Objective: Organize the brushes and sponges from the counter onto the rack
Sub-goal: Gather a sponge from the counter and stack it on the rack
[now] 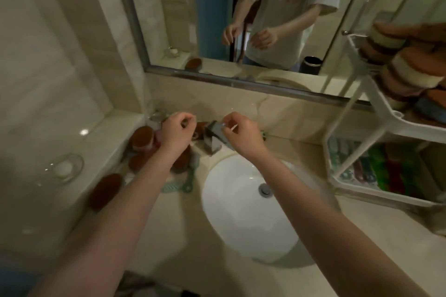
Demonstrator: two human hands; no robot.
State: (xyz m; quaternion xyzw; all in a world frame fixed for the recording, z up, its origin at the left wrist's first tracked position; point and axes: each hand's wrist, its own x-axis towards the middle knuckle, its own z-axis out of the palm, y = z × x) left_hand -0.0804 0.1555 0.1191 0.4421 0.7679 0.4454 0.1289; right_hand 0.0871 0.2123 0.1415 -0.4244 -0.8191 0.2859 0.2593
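Two bare forearms reach forward over the white sink basin point(243, 202) set in a beige counter point(169, 231); brown oval brush point(105, 191) lies nearest on the counter's left side, beside a glass soap dish point(63, 168) up on the ledge; a teal long-handled brush point(187, 182) lies just left of the basin rim; further back a cluster of brown brushes point(142, 138) sits partly under the left hand point(177, 131); left hand fingers curled loosely, nothing visibly held, hovering over that pile; right hand point(243, 133) fingers pinched in at the chrome faucet point(213, 138), whether it grips anything cannot tell, blurred; white rack point(376, 113) stands right of the basin, sponges point(395, 72) stacked on its upper tier, green and red items on the lower tier; mirror point(217, 19) behind reflects the person.
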